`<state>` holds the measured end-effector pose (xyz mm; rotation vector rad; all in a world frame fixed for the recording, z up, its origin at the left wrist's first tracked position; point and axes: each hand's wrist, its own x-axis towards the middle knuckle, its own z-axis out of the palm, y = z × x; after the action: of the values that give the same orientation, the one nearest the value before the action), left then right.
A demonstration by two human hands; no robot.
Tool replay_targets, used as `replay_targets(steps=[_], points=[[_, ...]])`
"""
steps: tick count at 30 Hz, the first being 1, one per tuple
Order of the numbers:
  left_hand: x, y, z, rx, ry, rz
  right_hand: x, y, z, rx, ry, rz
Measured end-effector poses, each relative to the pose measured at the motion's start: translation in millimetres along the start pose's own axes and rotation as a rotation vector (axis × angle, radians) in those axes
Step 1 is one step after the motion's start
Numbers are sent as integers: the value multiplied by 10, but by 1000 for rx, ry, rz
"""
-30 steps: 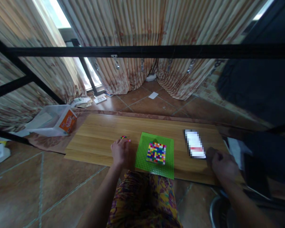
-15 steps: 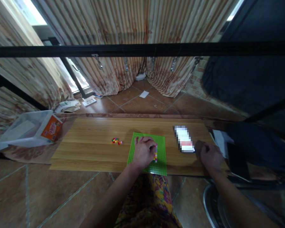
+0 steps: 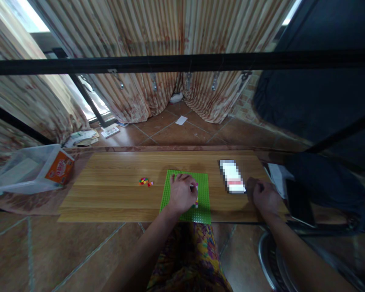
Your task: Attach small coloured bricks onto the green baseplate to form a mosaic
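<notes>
Lying on a wooden board (image 3: pixel 115 190) over tiled floor (image 3: pixel 24 251), the left hand (image 3: pixel 181 194) covers a green baseplate (image 3: pixel 202 213), grip unclear.

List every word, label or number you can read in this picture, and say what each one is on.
No text can be read.
Orange label on the clear plastic box: red lettering, too blurred.
Flat card by the right hand: pixelated.
Papers on the floor: too small.
Green baseplate under the left hand: no lettering.

Studded plastic baseplate (image 3: pixel 203 211) on smooth wood board (image 3: pixel 109 194).
</notes>
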<state>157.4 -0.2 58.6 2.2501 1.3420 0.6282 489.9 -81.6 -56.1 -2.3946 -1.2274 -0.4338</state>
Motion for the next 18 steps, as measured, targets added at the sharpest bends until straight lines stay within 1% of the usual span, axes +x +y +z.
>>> replay_targets(steps=[4, 8, 13, 18], points=[[30, -19, 30, -32, -24, -69, 3, -23, -26, 3, -24, 22], [53, -58, 41, -119, -52, -120, 7, -50, -57, 0, -31, 39], [69, -86, 36, -131, -104, -91, 4, -61, -74, -2, -24, 23], [79, -112, 54, -130, -117, -93, -1, -40, -48, -15, -32, 36]])
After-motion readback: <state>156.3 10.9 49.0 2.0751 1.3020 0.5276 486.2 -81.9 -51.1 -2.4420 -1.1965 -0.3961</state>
